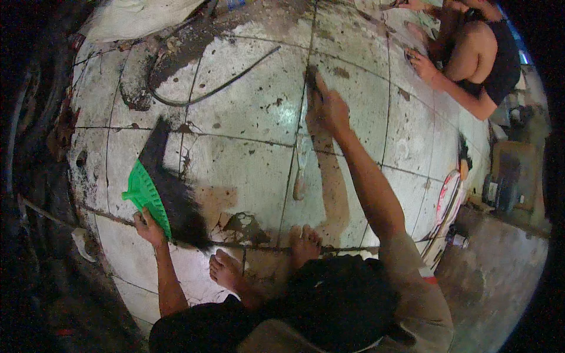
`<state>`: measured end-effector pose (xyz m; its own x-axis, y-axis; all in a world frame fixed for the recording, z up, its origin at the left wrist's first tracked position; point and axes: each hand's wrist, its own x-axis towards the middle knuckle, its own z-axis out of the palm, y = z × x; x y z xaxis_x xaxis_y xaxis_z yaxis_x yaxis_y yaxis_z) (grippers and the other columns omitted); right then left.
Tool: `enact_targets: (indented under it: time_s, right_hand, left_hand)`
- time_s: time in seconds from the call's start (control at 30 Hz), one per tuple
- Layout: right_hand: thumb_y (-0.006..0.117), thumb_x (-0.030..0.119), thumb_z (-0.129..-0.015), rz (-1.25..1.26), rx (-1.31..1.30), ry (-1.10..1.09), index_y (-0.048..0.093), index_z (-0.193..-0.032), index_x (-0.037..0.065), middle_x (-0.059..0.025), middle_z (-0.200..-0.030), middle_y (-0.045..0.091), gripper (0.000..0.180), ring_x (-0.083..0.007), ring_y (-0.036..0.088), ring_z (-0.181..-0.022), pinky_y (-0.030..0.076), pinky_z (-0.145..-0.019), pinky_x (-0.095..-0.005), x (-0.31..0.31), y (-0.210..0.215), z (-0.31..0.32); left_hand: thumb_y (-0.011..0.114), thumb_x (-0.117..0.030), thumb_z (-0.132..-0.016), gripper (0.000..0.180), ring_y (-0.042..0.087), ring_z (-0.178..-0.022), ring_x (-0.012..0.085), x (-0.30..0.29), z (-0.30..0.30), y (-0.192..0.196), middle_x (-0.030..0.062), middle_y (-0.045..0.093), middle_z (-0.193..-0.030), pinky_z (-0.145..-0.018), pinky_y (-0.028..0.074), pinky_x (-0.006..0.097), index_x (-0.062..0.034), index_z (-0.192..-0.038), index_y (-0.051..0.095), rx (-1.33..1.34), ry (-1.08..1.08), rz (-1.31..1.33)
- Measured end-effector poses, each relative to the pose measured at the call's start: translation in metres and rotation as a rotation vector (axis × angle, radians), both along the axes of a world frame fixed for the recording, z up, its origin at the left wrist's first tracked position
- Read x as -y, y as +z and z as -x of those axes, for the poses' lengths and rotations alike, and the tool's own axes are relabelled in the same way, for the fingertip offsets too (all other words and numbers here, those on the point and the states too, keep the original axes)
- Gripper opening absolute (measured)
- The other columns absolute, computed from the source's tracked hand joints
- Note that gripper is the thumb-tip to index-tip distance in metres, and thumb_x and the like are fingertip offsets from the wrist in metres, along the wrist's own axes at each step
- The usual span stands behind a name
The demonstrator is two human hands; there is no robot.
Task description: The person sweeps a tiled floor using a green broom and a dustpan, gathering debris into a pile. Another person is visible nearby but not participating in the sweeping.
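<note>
My left hand (150, 228) is closed on the lower edge of a broom head (146, 194). Its green plastic body is ribbed, and its long black bristles (176, 206) fan out to the right over the dirty white tiles (247, 170). Further ahead, my right hand (331, 112) reaches out low over the floor with its fingers closed. A dark, narrow object (313, 76) shows at its fingertips, too blurred for me to name. The arm's shadow falls on the tiles beside it.
A thin black hose (218, 94) curves across the tiles ahead. Dark dirt and a pale sack (135, 17) lie at the far left. Another person (471, 65) crouches at the far right, a hand near the floor. A red-and-white round object (448, 197) stands at right. My bare feet (305, 244) are near.
</note>
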<state>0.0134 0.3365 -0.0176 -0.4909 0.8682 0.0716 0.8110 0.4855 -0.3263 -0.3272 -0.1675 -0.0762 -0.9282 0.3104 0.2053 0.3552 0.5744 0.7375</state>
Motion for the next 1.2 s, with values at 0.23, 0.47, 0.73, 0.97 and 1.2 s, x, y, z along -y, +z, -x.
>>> enact_targets:
  time_s: [0.23, 0.47, 0.73, 0.97, 1.2]
  right_hand:
    - [0.063, 0.023, -0.095, 0.110, 0.083, 0.024, 0.042, -0.155, 0.029, -0.0240, -0.086, 0.065, 0.064, -0.0419, 0.066, -0.077, 0.052, -0.067, -0.0514, 0.041, -0.002, -0.017]
    - [0.061, 0.021, -0.094, -0.158, -0.031, -0.038, 0.045, -0.152, 0.024, -0.0242, -0.081, 0.063, 0.060, -0.0442, 0.063, -0.071, 0.050, -0.065, -0.0531, -0.046, -0.019, 0.004]
    - [0.062, 0.022, -0.093, 0.031, 0.049, -0.153, 0.044, -0.153, 0.029, -0.0231, -0.089, 0.068, 0.064, -0.0414, 0.067, -0.079, 0.053, -0.072, -0.0516, -0.003, 0.004, 0.021]
    - [0.061, 0.026, -0.094, 0.119, 0.069, -0.071, 0.045, -0.153, 0.025, -0.0237, -0.095, 0.069, 0.061, -0.0415, 0.068, -0.090, 0.053, -0.076, -0.0521, 0.056, 0.002, -0.002]
    - [0.062, 0.021, -0.093, -0.061, 0.093, -0.114, 0.038, -0.157, 0.025, -0.0229, -0.084, 0.068, 0.068, -0.0427, 0.067, -0.079, 0.053, -0.071, -0.0514, -0.028, 0.013, 0.011]
  left_hand:
    - [0.061, -0.025, -0.103, 0.030, 0.047, -0.073, 0.0180, 0.011, 0.001, 0.003, 0.0055, 0.053, -0.077, -0.069, 0.043, 0.034, 0.0026, -0.092, 0.059, 0.033, 0.021, 0.061]
    - [0.060, -0.027, -0.103, 0.031, 0.048, -0.076, 0.0187, -0.003, 0.004, -0.011, 0.0072, 0.055, -0.081, -0.070, 0.043, 0.035, 0.0032, -0.094, 0.059, 0.119, -0.012, -0.066]
    - [0.059, -0.023, -0.103, 0.028, 0.047, -0.076, 0.0160, 0.005, 0.010, 0.000, 0.0061, 0.055, -0.084, -0.069, 0.042, 0.033, 0.0036, -0.094, 0.058, 0.135, 0.097, -0.154]
    - [0.060, -0.021, -0.103, 0.019, 0.054, -0.079, 0.0128, -0.002, 0.024, 0.061, 0.0017, 0.057, -0.089, -0.070, 0.047, 0.031, -0.0036, -0.098, 0.057, 0.298, 0.062, -0.477]
    - [0.060, -0.020, -0.102, 0.021, 0.056, -0.091, 0.0167, -0.081, 0.051, 0.136, 0.0074, 0.063, -0.100, -0.079, 0.048, 0.034, 0.0003, -0.110, 0.060, 0.043, 0.003, -0.422]
